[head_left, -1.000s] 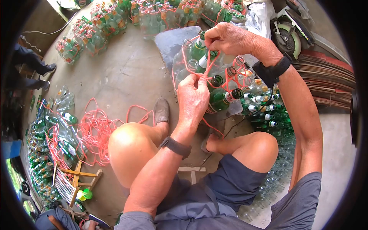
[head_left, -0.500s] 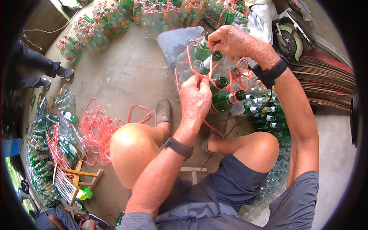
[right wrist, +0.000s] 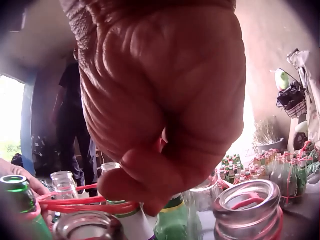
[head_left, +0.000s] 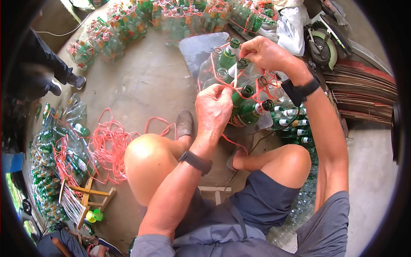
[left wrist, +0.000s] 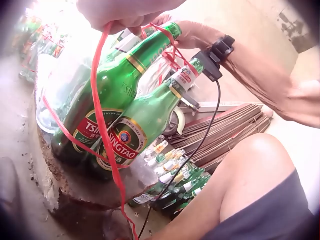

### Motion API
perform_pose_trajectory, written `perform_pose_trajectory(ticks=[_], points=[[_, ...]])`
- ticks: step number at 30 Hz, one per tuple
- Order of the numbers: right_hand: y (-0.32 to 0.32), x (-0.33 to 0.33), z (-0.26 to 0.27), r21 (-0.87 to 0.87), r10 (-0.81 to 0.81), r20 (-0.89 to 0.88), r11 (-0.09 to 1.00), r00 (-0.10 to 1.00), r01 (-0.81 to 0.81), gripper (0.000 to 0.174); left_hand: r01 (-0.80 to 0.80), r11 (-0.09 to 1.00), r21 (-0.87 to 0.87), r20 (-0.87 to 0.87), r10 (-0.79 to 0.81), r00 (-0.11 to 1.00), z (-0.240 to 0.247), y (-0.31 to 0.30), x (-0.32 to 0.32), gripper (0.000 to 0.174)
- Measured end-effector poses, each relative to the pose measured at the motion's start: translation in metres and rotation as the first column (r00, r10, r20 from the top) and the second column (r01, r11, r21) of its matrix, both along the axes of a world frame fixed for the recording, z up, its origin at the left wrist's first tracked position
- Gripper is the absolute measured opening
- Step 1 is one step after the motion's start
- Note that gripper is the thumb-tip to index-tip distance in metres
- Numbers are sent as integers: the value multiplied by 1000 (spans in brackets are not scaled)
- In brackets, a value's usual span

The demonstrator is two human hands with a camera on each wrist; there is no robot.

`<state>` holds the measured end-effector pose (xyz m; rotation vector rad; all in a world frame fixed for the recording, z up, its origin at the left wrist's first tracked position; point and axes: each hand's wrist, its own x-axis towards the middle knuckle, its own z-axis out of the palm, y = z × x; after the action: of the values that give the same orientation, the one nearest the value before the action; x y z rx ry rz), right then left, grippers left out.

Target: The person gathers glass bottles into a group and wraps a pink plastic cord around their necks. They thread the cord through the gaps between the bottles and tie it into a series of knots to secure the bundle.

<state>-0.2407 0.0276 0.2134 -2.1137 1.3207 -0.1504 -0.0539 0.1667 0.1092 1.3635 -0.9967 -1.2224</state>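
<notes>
Glass bottles, some green [head_left: 242, 113] and some clear, stand in a cluster in front of me with red plastic string [left wrist: 102, 115] looped around their necks and sides. My left hand [head_left: 214, 107] pinches the string at the near side of the cluster, and a long tail hangs below that hand in the left wrist view. Above the far bottle necks, my right hand [head_left: 267, 53] has thumb and fingers curled together on the string. Strands run between the hands in the right wrist view; the exact pinch is hidden behind the fingers. Two green bottles show red Tsingtao labels [left wrist: 125, 137].
A grey board [head_left: 203, 49] lies under the cluster. Tied bottle bundles [head_left: 182, 25] line the back. Loose string [head_left: 111, 147] heaps on the floor at left, near piled bottles [head_left: 47, 171] and a wooden folding stool [head_left: 87, 201]. Flattened cardboard [head_left: 359, 94] and a wheel [head_left: 323, 47] are at right. Another person stands at left.
My right hand has come slightly lower, nearer the bottle necks. The left hand keeps its pinch on the string, shifting little. The person at the left has stepped to the right.
</notes>
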Motion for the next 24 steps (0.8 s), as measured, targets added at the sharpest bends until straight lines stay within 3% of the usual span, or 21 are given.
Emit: perform_pose_trajectory(ticks=[2,4,5,7,8,10,12,14,18,20,24], points=[[18,-3,0,-80,-9,45,997,999,13,16,19,1000,12,-4,-19,1000,2,-1,1,23],[47,0,-3,-370,-13,45,928,999,28,38,21,1000,3,-42,-21,999,6,-1,1,22],[67,4,-4,-374,-10,55,927,998,30,38,18,1000,-1,-31,-18,999,8,-2,3,22],[106,16,-3,-512,-109,18,853,994,102,66,19,998,-55,-47,-21,999,14,-1,3,18],[112,21,-7,-511,-110,27,853,994,108,66,20,998,-55,-38,-22,999,13,-2,5,18],[120,26,-21,-658,-168,-102,750,981,60,83,40,995,-91,-44,-44,998,7,-6,8,18],[120,26,-26,-724,-182,-85,687,980,65,75,38,994,-106,-43,-43,998,6,-8,11,18],[122,27,-24,-586,-222,-129,803,966,107,63,52,982,-179,4,-52,999,7,-9,15,18],[125,33,-29,-622,-254,-89,770,963,145,51,63,981,-184,124,-40,991,17,-7,22,19],[128,37,-24,-591,-299,-182,795,937,139,46,83,963,-258,367,18,930,25,-5,23,17],[134,35,-26,-592,-292,-198,797,936,123,45,117,958,-262,493,29,869,33,-6,25,17]])
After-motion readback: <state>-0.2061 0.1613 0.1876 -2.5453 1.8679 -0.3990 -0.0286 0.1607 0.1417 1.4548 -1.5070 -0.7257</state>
